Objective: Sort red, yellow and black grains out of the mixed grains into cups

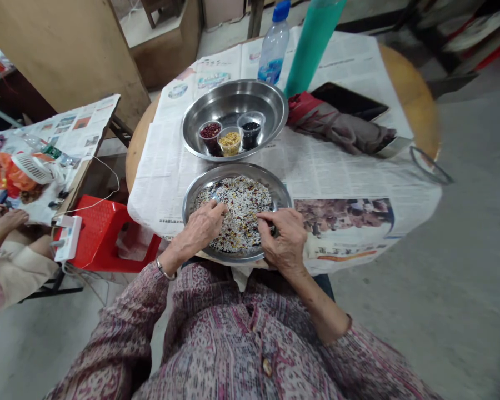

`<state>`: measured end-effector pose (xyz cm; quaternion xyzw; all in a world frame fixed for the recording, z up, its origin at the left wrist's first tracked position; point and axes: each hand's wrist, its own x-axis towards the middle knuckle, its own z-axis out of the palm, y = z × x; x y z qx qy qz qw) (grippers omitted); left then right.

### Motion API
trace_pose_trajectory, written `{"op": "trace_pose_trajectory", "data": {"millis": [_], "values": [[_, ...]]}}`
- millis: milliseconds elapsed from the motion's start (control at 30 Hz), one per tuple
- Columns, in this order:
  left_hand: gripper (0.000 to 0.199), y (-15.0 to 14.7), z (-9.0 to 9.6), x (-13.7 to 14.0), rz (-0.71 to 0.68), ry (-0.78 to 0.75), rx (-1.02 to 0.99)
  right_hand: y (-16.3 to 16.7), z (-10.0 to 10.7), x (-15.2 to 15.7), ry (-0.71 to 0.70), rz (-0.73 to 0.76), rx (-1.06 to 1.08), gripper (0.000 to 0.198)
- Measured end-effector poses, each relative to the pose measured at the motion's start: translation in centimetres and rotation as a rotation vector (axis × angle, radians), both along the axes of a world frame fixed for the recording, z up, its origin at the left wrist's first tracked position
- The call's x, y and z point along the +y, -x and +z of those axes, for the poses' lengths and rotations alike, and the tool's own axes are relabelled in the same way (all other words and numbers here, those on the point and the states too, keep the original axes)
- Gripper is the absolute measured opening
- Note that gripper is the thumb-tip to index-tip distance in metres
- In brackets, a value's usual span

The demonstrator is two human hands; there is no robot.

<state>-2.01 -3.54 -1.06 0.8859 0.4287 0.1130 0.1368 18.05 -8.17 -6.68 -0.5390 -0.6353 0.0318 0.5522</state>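
Observation:
A shallow steel dish point(288, 194) holds a spread of white grains point(244, 194) mixed with red, yellow and dark bits. My left hand point(204, 223) reaches in over the dish's left side, its fingers curled together at the grains. Over the right side, my right hand point(285, 239) has thumb and forefinger pinched just above the mix. Whatever either hand holds is too small to make out. Just behind stands a larger steel basin point(233, 91) with three clear cups: dark red beans point(210, 133), yellow grains point(229, 141) and black beans point(250, 133).
Newspaper point(158, 166) covers the round table. Behind the basin stand a water bottle point(273, 47) and a green bottle point(312, 50). A folded umbrella point(341, 125) and a dark tablet point(350, 101) lie right. A red stool point(104, 239) with a power strip point(69, 239) stands left, beside another person's hands point(8, 219).

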Motion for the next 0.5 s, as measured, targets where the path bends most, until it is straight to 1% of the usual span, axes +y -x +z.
{"op": "trace_pose_trajectory", "data": {"millis": [133,233,300,433,500], "values": [[0.016,-0.8,0.8,-2.2,-0.002,0.044,-0.006,0.0,0.1,0.0,-0.019,-0.004,-0.02,0.013],[0.026,-1.8,1.0,-3.0,-0.029,0.066,0.028,-0.1,0.1,0.0,-0.044,0.002,-0.034,0.013],[0.026,-2.4,0.9,-3.0,-0.041,0.082,0.066,-0.1,0.0,0.0,-0.038,0.006,-0.03,0.013],[0.012,-3.2,0.3,-2.1,-0.048,0.082,0.124,0.0,0.0,0.0,-0.021,0.009,-0.015,0.014],[0.009,-3.0,0.1,-1.5,-0.025,0.062,0.128,0.0,0.0,0.0,-0.018,0.004,-0.02,0.013]]}}
